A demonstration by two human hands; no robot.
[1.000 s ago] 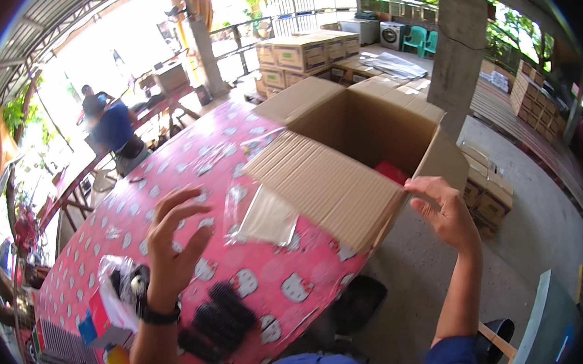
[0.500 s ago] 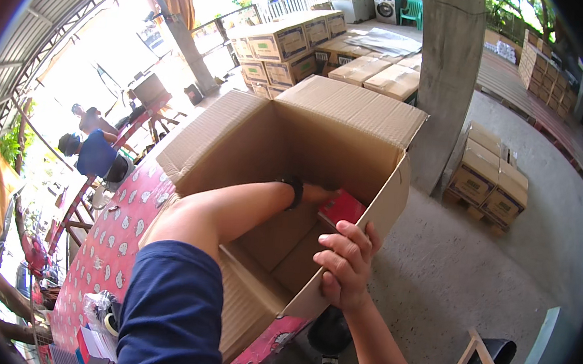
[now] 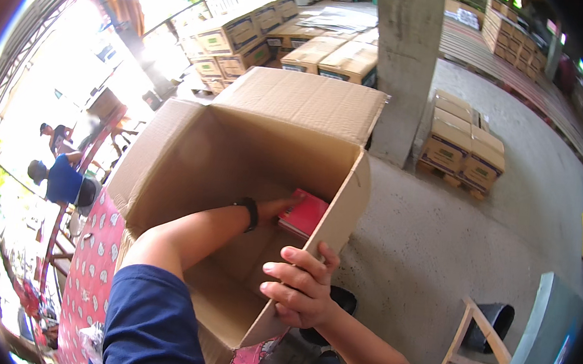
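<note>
A large open cardboard box (image 3: 252, 121) stands in front of me, its flaps folded outward. My left arm reaches down into it, and my left hand (image 3: 277, 210) is closed on the left edge of a red notebook (image 3: 305, 214) low in the box, beside the right wall. Pale page edges show along the notebook's near side; whether it is one or a small stack I cannot tell. My left fingertips are partly hidden. My right hand (image 3: 305, 289) grips the box's right flap, fingers over the inner side.
A pink patterned cloth (image 3: 88, 289) covers the table under the box. Beyond stand a concrete pillar (image 3: 406, 75), stacked cartons (image 3: 231, 40) and more cartons on a pallet (image 3: 462, 144). A wooden frame (image 3: 477, 347) is at the lower right. Two people (image 3: 66, 178) are far left.
My view has swung right, so the box and surroundings sit further left in the picture. More of the red notebook shows beside my left hand. My right hand keeps its grip on the flap.
</note>
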